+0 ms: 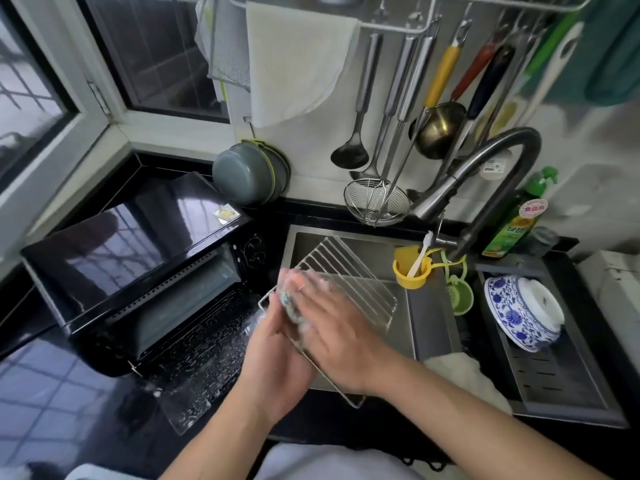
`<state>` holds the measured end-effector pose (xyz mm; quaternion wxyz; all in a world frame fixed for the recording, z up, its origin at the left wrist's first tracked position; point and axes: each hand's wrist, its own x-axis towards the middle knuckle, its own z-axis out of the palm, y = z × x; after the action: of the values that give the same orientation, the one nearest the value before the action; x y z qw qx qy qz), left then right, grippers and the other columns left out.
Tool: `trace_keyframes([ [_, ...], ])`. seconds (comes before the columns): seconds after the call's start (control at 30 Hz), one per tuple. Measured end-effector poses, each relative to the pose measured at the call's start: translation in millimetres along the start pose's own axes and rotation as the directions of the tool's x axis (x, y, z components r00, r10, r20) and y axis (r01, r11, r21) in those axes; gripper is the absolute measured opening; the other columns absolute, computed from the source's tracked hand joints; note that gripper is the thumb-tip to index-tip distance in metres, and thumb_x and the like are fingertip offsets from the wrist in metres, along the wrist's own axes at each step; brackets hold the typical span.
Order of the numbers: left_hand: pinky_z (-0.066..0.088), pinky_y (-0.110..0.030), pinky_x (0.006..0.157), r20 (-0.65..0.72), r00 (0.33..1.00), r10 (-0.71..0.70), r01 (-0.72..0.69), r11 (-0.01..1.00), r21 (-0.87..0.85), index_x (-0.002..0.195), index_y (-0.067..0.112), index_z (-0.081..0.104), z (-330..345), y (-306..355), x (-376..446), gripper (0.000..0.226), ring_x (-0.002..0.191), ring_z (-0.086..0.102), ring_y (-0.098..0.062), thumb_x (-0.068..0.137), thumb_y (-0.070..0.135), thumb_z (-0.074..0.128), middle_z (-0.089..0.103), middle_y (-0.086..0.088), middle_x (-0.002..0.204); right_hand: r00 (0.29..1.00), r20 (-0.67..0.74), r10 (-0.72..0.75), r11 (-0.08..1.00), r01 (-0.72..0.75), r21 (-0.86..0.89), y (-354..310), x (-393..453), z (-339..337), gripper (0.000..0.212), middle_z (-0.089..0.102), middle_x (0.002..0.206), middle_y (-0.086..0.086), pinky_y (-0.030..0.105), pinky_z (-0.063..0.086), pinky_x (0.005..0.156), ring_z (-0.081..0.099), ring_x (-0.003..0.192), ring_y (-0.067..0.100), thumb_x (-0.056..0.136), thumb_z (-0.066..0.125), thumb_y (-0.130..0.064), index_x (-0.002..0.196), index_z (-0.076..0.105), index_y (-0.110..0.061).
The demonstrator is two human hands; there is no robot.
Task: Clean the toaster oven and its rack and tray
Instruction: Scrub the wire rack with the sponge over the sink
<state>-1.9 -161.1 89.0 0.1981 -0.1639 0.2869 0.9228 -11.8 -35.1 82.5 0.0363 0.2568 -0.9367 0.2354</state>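
A wire oven rack point(349, 282) leans tilted over the steel sink point(429, 317). My left hand point(277, 355) supports the rack's near left edge from below. My right hand point(332, 327) lies on the rack's upper face, soapy, fingers straight, pressing a bluish sponge point(288, 303) against the wires. The sponge shows only partly between both hands. A black toaster oven point(131, 258) stands on the counter to the left, and its glass door point(204, 348) is folded down and wet.
A yellow cup point(412, 271) with a brush hangs on the sink edge beside the faucet point(485, 178). A blue-and-white bowl point(523, 313) rests in the drain tray at right. Ladles and a strainer point(375, 202) hang above the sink. A white cloth point(464, 372) lies at the sink's front right.
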Motion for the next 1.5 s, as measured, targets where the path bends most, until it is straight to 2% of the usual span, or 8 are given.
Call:
trace_keyframes([
  [0.2,0.029,-0.063,0.119,0.110,0.990,0.087,-0.097,0.991,0.087,0.151,0.048,0.042,-7,2,-2,0.048,0.135,0.057,-0.031,0.106,0.053,0.030,0.059,-0.002,0.148,0.784,-0.317,0.534,0.842,-0.529,0.109,70,19,-35,0.046,0.024,0.162,-0.007,0.026,0.045,0.099,0.054,0.123,0.012,0.102,0.039,-0.010,0.146,0.044,-0.025],
  [0.43,0.031,-0.049,0.124,-0.015,0.990,0.140,-0.139,0.988,0.069,0.155,0.014,0.045,20,-11,-4,0.051,0.146,0.045,-0.028,0.110,0.036,0.036,0.049,-0.014,0.156,0.994,-0.082,-0.072,0.991,0.062,-0.115,-26,2,2,0.050,0.032,0.159,0.013,0.048,0.015,0.123,0.021,0.150,0.030,0.103,0.036,-0.015,0.153,0.034,-0.010],
  [0.6,0.029,-0.058,0.121,0.153,0.988,-0.006,-0.009,0.996,0.092,0.153,0.041,0.043,7,3,-5,0.051,0.136,0.056,-0.033,0.104,0.050,0.034,0.057,-0.007,0.150,0.886,-0.263,0.383,0.922,-0.382,0.054,49,36,-16,0.046,0.020,0.164,0.000,0.050,0.021,0.122,0.012,0.153,0.026,0.105,0.024,-0.023,0.148,0.042,-0.018],
  [0.77,0.036,-0.055,0.114,0.115,0.993,0.021,-0.040,0.986,0.163,0.152,0.034,0.046,2,10,-8,0.051,0.130,0.061,-0.035,0.109,0.050,0.024,0.057,-0.014,0.149,0.975,-0.218,0.029,0.982,-0.068,-0.176,33,22,-16,0.049,0.033,0.158,-0.001,0.047,0.026,0.120,0.027,0.146,0.030,0.099,0.043,-0.004,0.147,0.043,-0.018],
  [0.87,0.034,-0.058,0.116,0.119,0.993,-0.004,-0.018,0.982,0.188,0.150,0.040,0.046,0,8,-13,0.049,0.131,0.060,-0.039,0.105,0.051,0.029,0.060,-0.010,0.146,0.800,-0.359,0.481,0.852,-0.523,-0.023,79,44,-47,0.022,0.034,0.157,0.001,0.054,0.037,0.113,0.027,0.147,0.033,0.103,0.042,-0.008,0.117,0.058,-0.015],
  [1.03,0.042,-0.060,0.113,0.048,0.997,0.066,-0.071,0.992,0.109,0.147,0.031,0.053,-10,14,-7,0.050,0.130,0.059,-0.044,0.105,0.050,0.033,0.060,-0.017,0.144,0.984,-0.176,0.009,0.983,-0.042,-0.180,37,24,-17,0.059,0.035,0.157,-0.002,0.032,0.016,0.123,0.030,0.146,0.026,0.093,0.039,0.009,0.146,0.044,-0.016],
  [1.2,0.041,-0.061,0.108,0.027,0.999,0.045,-0.045,0.999,-0.003,0.150,0.035,0.049,-15,18,-9,0.050,0.131,0.058,-0.044,0.106,0.050,0.031,0.060,-0.016,0.145,0.861,-0.253,0.442,0.874,-0.477,-0.098,95,29,-39,0.016,0.033,0.159,0.007,0.034,0.059,0.085,0.045,0.137,0.034,0.102,0.040,-0.014,0.111,0.053,-0.015],
  [1.5,0.044,-0.067,0.108,-0.110,0.990,0.092,-0.112,0.974,-0.195,0.146,0.034,0.054,-22,30,10,0.048,0.128,0.060,-0.045,0.109,0.050,0.028,0.063,-0.018,0.140,0.991,-0.130,-0.007,1.000,0.005,-0.018,61,-17,-20,0.038,0.052,0.145,0.000,0.047,0.038,0.114,0.040,0.143,0.017,0.101,0.044,-0.002,0.134,0.060,-0.014],
])
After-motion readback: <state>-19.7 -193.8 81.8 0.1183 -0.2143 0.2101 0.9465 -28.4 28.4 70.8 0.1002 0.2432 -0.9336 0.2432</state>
